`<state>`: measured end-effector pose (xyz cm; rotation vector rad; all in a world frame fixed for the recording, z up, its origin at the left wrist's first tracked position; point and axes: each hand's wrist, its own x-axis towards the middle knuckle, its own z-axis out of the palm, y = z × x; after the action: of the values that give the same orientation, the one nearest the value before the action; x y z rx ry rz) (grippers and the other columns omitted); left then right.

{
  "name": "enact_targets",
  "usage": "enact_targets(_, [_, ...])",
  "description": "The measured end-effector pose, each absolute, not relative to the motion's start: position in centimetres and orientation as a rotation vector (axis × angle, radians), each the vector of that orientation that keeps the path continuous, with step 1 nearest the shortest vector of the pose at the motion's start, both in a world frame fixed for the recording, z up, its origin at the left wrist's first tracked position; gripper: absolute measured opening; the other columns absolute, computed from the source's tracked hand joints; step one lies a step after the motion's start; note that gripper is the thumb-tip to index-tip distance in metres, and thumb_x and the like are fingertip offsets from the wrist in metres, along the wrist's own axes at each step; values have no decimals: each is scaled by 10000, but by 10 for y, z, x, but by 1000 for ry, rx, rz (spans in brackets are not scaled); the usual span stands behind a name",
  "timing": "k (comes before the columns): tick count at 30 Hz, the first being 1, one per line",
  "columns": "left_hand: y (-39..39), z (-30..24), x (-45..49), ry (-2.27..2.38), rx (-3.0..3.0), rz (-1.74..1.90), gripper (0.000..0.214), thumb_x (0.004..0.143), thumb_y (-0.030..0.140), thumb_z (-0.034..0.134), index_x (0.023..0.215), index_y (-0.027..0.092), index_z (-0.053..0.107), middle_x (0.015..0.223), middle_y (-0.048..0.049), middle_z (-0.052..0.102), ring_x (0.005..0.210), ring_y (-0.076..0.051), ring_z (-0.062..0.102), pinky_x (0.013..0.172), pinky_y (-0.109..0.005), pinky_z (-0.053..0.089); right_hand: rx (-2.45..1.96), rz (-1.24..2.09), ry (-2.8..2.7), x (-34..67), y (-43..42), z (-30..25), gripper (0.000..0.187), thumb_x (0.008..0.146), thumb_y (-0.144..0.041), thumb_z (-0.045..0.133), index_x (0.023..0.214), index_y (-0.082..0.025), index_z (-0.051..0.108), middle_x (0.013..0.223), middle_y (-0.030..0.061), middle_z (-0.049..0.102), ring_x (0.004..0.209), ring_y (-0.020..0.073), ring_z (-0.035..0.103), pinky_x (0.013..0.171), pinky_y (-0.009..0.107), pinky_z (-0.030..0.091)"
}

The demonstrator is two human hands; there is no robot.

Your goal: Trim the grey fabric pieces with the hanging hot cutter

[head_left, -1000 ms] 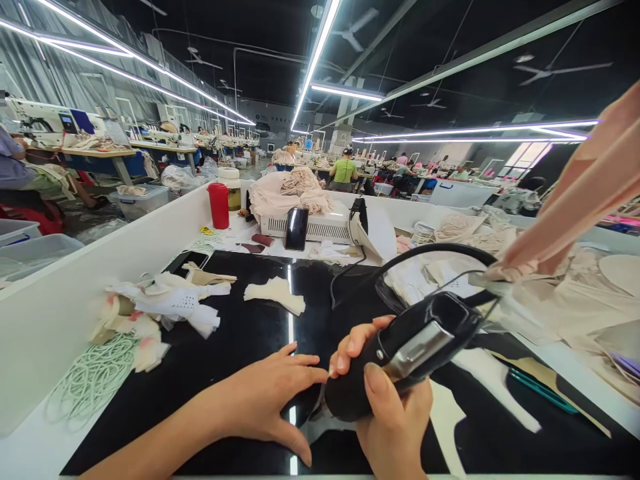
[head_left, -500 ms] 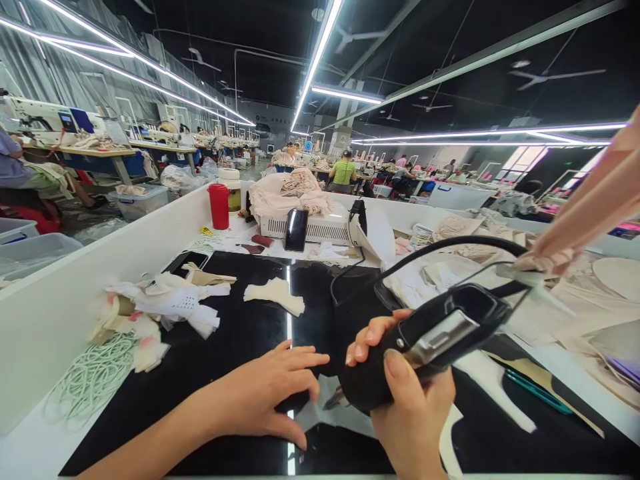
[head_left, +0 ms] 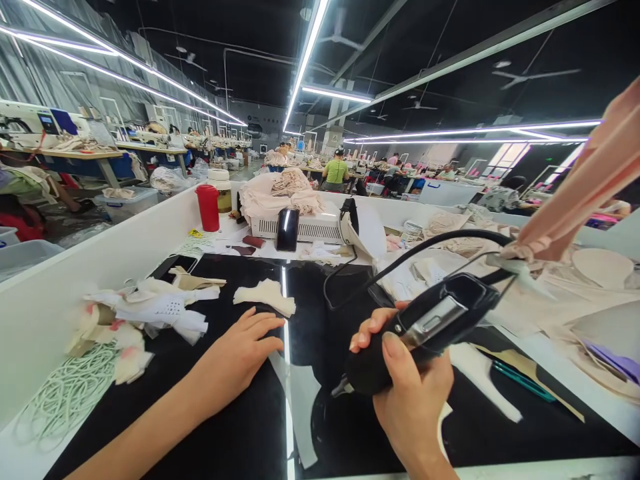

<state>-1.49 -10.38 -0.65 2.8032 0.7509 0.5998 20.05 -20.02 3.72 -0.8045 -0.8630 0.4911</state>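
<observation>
My right hand (head_left: 409, 393) is closed around a black handheld tool (head_left: 420, 330) with a metal plate on its side and a thick black cable arching off to the left. The tool is held above the glossy black table top (head_left: 235, 427), its small tip pointing down near a pale fabric piece (head_left: 300, 400) lying flat there. My left hand (head_left: 235, 353) rests flat on the black surface with its fingers stretched out, to the left of that piece. A small cream fabric scrap (head_left: 265, 297) lies just beyond the left hand.
A heap of white and pink fabric bits (head_left: 145, 313) and coiled white cord (head_left: 67, 393) lie at the left by the white wall (head_left: 75, 280). A red cup (head_left: 207, 207), a white box (head_left: 305, 227) and beige fabric stand at the back. Pink cloth (head_left: 580, 200) hangs at right. People work at distant tables.
My left hand slid left and away from the right hand, uncovering the pale fabric piece. The right hand with the tool rose slightly and shifted right.
</observation>
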Motion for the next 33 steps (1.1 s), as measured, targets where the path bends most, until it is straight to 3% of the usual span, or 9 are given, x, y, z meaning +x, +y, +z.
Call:
enact_targets(2, [-118, -6, -5, 784, 2699, 606, 264, 992, 75, 494, 1105, 218, 685, 1252, -75, 668, 1186, -243, 615, 1088, -442, 485, -798, 498, -859, 197, -199, 37, 293, 867, -314, 784, 1090, -290, 595, 830, -34, 636, 634, 140, 625, 607, 321, 565])
enact_targets(5, [-141, -4, 9, 826, 2554, 510, 221, 951, 141, 644, 1152, 226, 680, 1176, -54, 673, 1107, -237, 634, 988, -372, 544, -783, 508, -871, 194, -197, 35, 293, 882, -313, 768, 1114, -290, 591, 847, -29, 632, 634, 141, 628, 608, 329, 571])
enact_targets(13, [-164, -10, 18, 855, 2411, 289, 532, 791, 270, 865, 1279, 228, 656, 1374, -88, 600, 1266, -327, 544, 1087, -480, 489, -766, 561, -944, 188, -197, 25, 282, 909, -299, 751, 1141, -306, 591, 885, -25, 646, 652, 135, 649, 628, 320, 575])
enact_targets(20, [-165, -7, 18, 782, 2388, 305, 573, 779, 290, 862, 1315, 276, 659, 1423, -76, 597, 1312, -348, 510, 1101, -511, 478, -773, 531, -967, 189, -197, 22, 279, 919, -282, 739, 1152, -309, 588, 887, -30, 644, 663, 132, 653, 629, 308, 582])
enact_targets(33, [-167, 1, 20, 811, 2395, 178, 657, 767, 255, 857, 1383, 216, 632, 1494, -101, 554, 1382, -345, 457, 1173, -522, 412, -816, 510, -957, 187, -200, 22, 233, 936, -284, 710, 1127, -299, 578, 885, -27, 638, 654, 133, 648, 632, 314, 575])
